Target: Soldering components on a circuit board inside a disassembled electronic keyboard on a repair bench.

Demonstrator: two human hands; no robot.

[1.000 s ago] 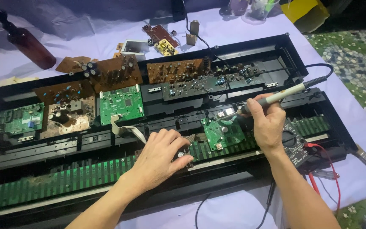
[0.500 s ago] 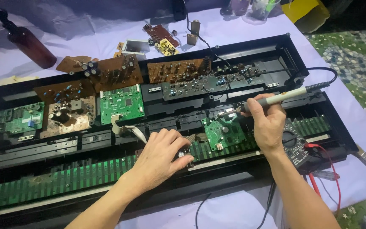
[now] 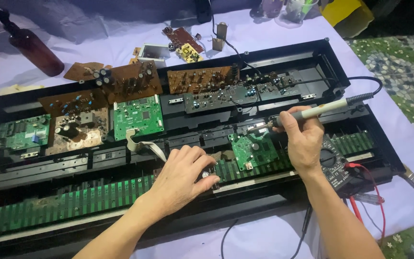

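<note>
Almost nothing has moved over the last second: your right hand [image 3: 303,144] still pinches the pale-handled soldering iron [image 3: 312,112] like a pen, fingers pressed together around the grip, its dark tip aimed down-left toward the small green circuit board [image 3: 254,151] at the centre of the frame. Your left hand [image 3: 183,175] keeps resting just left of that board, fingers curled and bunched over a small metal part [image 3: 209,176] that I cannot identify. The steadiness suggests you are holding the tip on one spot. The board sits loose on the green key-contact strip [image 3: 73,206] inside the open black keyboard chassis [image 3: 322,55]. A multimeter [image 3: 334,165] lies under your right wrist, on the purple-covered bench [image 3: 274,240].
</note>
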